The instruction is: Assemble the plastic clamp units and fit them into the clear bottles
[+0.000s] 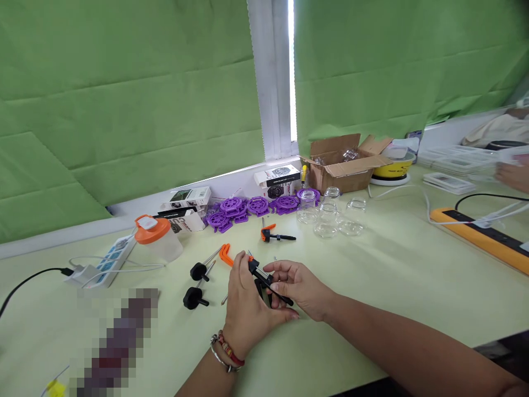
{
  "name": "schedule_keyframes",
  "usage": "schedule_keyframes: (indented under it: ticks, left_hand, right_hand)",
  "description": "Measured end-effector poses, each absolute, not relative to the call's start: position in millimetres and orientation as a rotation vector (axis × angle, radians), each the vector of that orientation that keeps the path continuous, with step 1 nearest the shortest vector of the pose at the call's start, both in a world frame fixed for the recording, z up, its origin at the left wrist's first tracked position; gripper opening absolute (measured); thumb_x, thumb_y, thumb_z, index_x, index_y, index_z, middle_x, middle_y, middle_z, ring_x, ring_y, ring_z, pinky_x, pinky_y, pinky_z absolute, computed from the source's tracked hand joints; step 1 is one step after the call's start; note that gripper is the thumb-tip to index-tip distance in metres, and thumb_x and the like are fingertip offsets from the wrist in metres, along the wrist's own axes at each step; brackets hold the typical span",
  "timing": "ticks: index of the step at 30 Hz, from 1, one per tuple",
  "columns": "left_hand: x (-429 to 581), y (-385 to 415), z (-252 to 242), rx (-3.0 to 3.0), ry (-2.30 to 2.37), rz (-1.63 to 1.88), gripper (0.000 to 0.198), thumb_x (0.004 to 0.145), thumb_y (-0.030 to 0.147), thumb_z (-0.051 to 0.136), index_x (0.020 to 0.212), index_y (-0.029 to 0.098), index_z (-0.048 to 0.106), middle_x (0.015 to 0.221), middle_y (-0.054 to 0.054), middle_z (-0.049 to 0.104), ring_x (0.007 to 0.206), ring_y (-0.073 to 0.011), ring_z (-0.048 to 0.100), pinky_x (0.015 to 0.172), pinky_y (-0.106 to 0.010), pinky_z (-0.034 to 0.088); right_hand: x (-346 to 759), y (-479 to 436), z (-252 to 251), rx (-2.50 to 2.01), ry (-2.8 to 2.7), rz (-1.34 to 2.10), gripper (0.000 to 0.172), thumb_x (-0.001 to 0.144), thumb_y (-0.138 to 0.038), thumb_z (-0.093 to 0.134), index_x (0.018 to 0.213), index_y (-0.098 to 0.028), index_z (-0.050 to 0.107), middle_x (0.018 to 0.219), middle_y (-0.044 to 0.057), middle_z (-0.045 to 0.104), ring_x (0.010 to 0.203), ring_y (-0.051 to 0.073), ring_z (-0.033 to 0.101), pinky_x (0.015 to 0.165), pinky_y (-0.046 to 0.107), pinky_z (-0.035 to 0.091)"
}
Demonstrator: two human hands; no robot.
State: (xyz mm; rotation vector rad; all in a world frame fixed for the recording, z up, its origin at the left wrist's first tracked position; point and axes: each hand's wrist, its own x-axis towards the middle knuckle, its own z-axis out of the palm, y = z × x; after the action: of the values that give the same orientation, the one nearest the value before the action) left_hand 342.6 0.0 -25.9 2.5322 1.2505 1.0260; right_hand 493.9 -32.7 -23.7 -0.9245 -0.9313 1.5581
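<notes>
Near the middle of the table, both hands are closed around a black-and-orange tool [261,272] that looks like a small clamp. My left hand [243,309] wraps it from the left, its thumb stretched along the near side. My right hand [300,288] pinches the tool's right end between thumb and fingers. The palms hide part of it. Just beyond the left fingertips are orange hooked pieces [225,254]. Farther back lies a similar black-and-orange tool [273,235]. To the left rest two black knobs [193,298] with metal rods.
Several purple round plastic parts [231,207] lie before printed boxes [278,179] along the wall. Clear glass jars [326,223] stand near an open cardboard box [343,171]. An orange-lidded container [159,237] and power strip [111,262] are left; another person's hand [512,173] is far right.
</notes>
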Motion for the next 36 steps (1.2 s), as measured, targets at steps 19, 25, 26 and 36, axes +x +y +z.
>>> schedule_keyframes:
  ticks: [19, 25, 26, 36]
  left_hand:
    - [349.5, -6.0, -20.4, 2.594, 1.233, 1.127, 0.105, 0.054, 0.045, 0.072, 0.139, 0.008, 0.022, 0.122, -0.021, 0.049, 0.114, -0.0374, 0.046, 0.092, -0.054, 0.041]
    - [350.0, -5.8, -21.5, 2.611, 1.240, 1.112, 0.098, 0.054, 0.044, 0.071, 0.135, 0.010, 0.028, 0.110, -0.018, 0.056, 0.104, -0.0348, 0.054, 0.084, -0.049, 0.047]
    - [349.7, -5.3, -22.0, 2.606, 1.255, 1.094, 0.099, 0.053, 0.044, 0.071, 0.135, 0.010, 0.029, 0.109, -0.017, 0.057, 0.102, -0.0342, 0.055, 0.083, -0.048, 0.048]
    - [333.9, 7.8, -14.4, 2.476, 1.450, 0.935, 0.106, 0.051, 0.055, 0.074, 0.137, 0.013, 0.028, 0.116, -0.017, 0.058, 0.108, -0.0356, 0.055, 0.083, -0.049, 0.049]
  right_hand:
    - [486.4, -32.1, -27.5, -0.892, -0.865, 1.566, 0.046, 0.066, -0.031, 0.076, 0.104, -0.017, 0.052, 0.064, -0.006, 0.057, 0.052, 0.011, 0.060, 0.054, 0.026, 0.047]
    - [485.5, -31.3, -31.6, -0.883, -0.869, 1.592, 0.047, 0.067, -0.034, 0.076, 0.103, -0.018, 0.052, 0.065, -0.006, 0.058, 0.052, 0.011, 0.060, 0.054, 0.026, 0.048]
    - [486.2, -30.3, -32.3, -0.887, -0.882, 1.604, 0.047, 0.067, -0.035, 0.076, 0.103, -0.018, 0.051, 0.066, -0.006, 0.059, 0.053, 0.011, 0.061, 0.054, 0.026, 0.048]
    - [547.5, 9.8, -50.7, -1.456, -1.388, 0.833, 0.018, 0.080, -0.023, 0.055, 0.095, -0.017, 0.063, 0.091, 0.006, 0.064, 0.074, 0.015, 0.059, 0.069, 0.032, 0.048]
